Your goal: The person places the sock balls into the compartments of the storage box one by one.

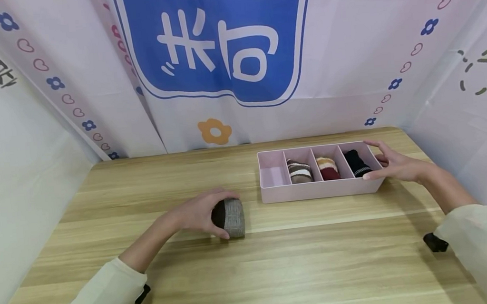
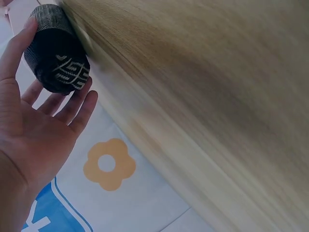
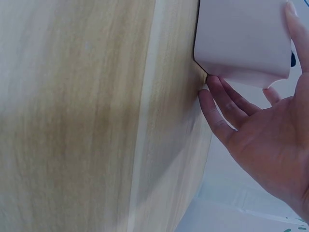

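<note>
My left hand grips a rolled sock over the table, thumb on the near side and fingers on the far side. Grey knit covers one end of it; the dark end carries a pale pattern in the left wrist view. To the right stands a pink divided box. Its compartments hold a brown-and-white striped sock, a red, cream and mustard sock and a black sock. The leftmost compartment shows its bare floor. My right hand holds the box's right end between thumb and fingers.
The wooden table ends at a white curtain with a blue sign behind it. White side walls flank the table left and right. The box stands near the back edge.
</note>
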### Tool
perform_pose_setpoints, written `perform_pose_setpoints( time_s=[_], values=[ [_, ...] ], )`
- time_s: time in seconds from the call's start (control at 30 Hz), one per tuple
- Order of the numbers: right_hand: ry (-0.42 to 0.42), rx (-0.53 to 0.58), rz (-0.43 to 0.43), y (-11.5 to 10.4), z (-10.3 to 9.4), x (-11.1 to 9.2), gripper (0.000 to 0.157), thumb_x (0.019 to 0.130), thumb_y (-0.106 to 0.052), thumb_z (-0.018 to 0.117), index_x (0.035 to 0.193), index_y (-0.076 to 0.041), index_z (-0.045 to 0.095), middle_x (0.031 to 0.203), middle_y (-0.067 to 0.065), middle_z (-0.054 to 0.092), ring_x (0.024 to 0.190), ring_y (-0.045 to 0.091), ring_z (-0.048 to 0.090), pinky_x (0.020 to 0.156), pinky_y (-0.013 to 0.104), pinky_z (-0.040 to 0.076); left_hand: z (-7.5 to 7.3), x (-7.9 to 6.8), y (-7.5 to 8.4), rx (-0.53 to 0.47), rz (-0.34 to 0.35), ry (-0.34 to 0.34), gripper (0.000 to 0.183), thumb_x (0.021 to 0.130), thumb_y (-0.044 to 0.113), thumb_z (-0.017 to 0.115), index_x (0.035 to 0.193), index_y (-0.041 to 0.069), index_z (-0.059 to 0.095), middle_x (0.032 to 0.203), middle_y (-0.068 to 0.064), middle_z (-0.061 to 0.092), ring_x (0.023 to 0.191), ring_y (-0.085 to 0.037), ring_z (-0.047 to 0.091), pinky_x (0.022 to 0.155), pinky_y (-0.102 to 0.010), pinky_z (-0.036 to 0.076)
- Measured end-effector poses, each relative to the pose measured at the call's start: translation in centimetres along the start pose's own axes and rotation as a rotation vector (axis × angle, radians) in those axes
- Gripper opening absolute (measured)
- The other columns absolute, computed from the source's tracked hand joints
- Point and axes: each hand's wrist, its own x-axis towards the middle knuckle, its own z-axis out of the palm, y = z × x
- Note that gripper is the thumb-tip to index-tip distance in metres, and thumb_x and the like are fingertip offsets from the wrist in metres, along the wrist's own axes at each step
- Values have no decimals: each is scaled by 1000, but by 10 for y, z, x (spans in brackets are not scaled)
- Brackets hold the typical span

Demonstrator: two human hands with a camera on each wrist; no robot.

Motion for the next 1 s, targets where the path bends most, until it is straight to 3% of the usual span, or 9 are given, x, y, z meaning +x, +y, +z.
perform_pose_setpoints(
  time_s=[0.23, 0.43, 0.7, 1.0],
  values=[
    [-3, -2, 6, -1, 1, 0, 108, 93, -21, 74, 164, -12, -7, 159, 47, 3, 145, 67, 9, 111, 78, 20, -1, 4, -1, -36, 40, 48, 87, 76, 35, 92, 144, -2, 52, 139, -17, 59, 120, -29, 58, 98, -48, 52],
    [3, -9, 7, -1, 1, 0, 108, 93, -20, 74, 164, -13, -7, 159, 47, 5, 145, 67, 11, 111, 78, 21, -4, 10, -2, -65, 99, 142, 82, 75, 28, 92, 140, -4, 53, 137, -17, 60, 123, -31, 58, 103, -51, 50],
    [7, -13, 2, 0, 0, 0, 108, 93, -20, 74, 164, -12, -6, 159, 47, 7, 144, 68, 12, 111, 78, 22, -8, 18, 2, -126, 114, 255, 80, 71, 23, 93, 138, -1, 56, 129, -15, 63, 112, -29, 60, 88, -43, 57],
    [8, -4, -7, 2, 0, 1, 108, 93, -18, 75, 164, -11, -6, 159, 47, 7, 144, 67, 12, 111, 77, 23, -14, 32, 7, -187, 104, 290, 82, 72, 23, 91, 141, 0, 55, 125, -16, 64, 106, -28, 61, 80, -41, 59]
  ],
)
